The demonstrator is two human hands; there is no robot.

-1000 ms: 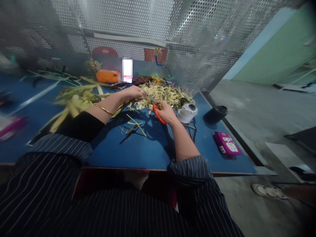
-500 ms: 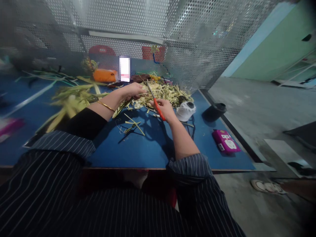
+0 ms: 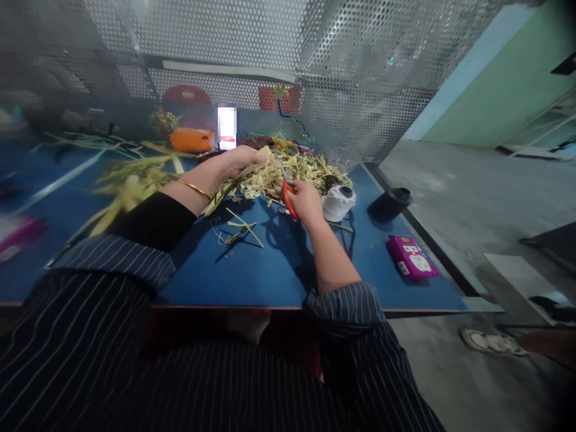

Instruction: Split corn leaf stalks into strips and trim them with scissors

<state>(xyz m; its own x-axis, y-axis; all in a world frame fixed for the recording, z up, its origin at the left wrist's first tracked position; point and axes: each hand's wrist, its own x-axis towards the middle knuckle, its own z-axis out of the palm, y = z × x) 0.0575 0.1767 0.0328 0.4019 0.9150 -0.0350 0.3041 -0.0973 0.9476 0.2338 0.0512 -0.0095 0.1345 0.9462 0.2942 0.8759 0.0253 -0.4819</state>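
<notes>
My left hand (image 3: 243, 161) is closed on pale green dried leaf strips (image 3: 265, 153), whose tips stick out past its fingers. Longer ends of the strips trail below the wrist. In my right hand (image 3: 305, 201) is a pair of scissors (image 3: 288, 195) with red handles, blades pointing up and away beside the strips. Both hands are over the near side of a heap of cut leaf scraps (image 3: 315, 171). A few loose strips (image 3: 243, 227) lie on the blue table (image 3: 243, 276) in front of me.
Right of the scraps stand a white thread spool (image 3: 338, 205), a black cylinder (image 3: 390, 205) and a purple packet (image 3: 410, 258). Long leaves (image 3: 130, 186) lie at left. An orange packet (image 3: 191, 139) and a lit phone (image 3: 227, 127) are behind, before a perforated metal screen (image 3: 351, 72).
The scissors have turned in my right hand, so the handle loop now shows wider. My left hand has shifted slightly, and a pale strip end now shows above its fingers.
</notes>
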